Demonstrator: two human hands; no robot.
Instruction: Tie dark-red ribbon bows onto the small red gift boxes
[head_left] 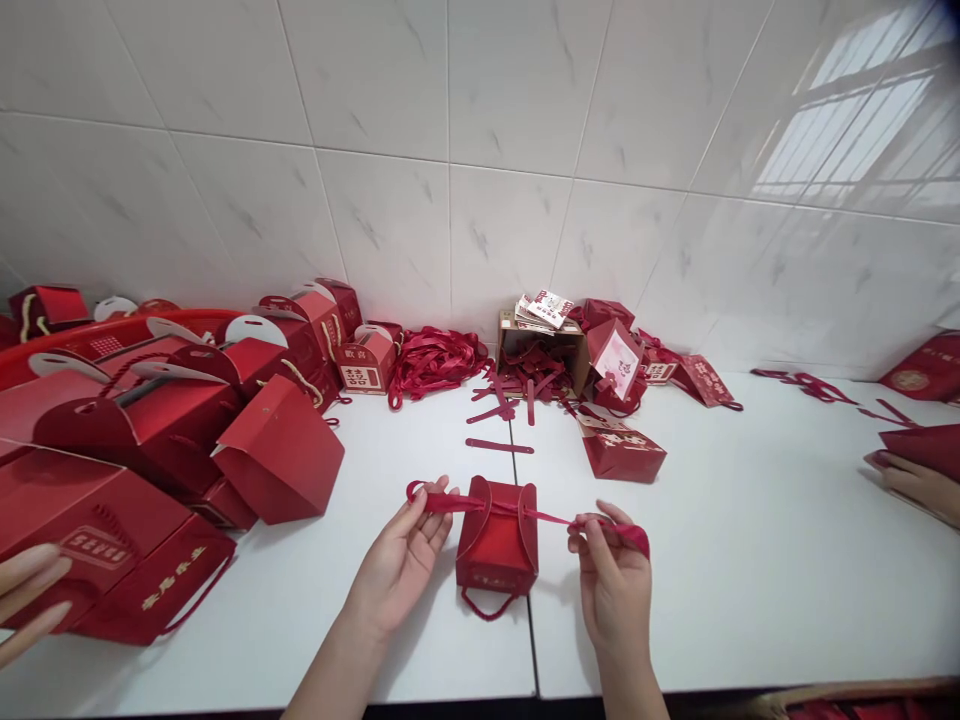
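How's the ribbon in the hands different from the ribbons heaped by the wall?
The held ribbon is stretched out between the left hand and right hand, while the heaped ribbons lie loose and tangled. The held ribbon crosses a small gift box; the heaped ribbons rest on the white table. Both are red.

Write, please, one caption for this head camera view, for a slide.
The left hand and right hand hold a red ribbon across the top of a small red box on a white table.

The box point(498, 552) is smooth, low-sheen card. The ribbon point(463, 504) is satiny cloth. The wall tiles point(382, 80) are smooth and glossy.
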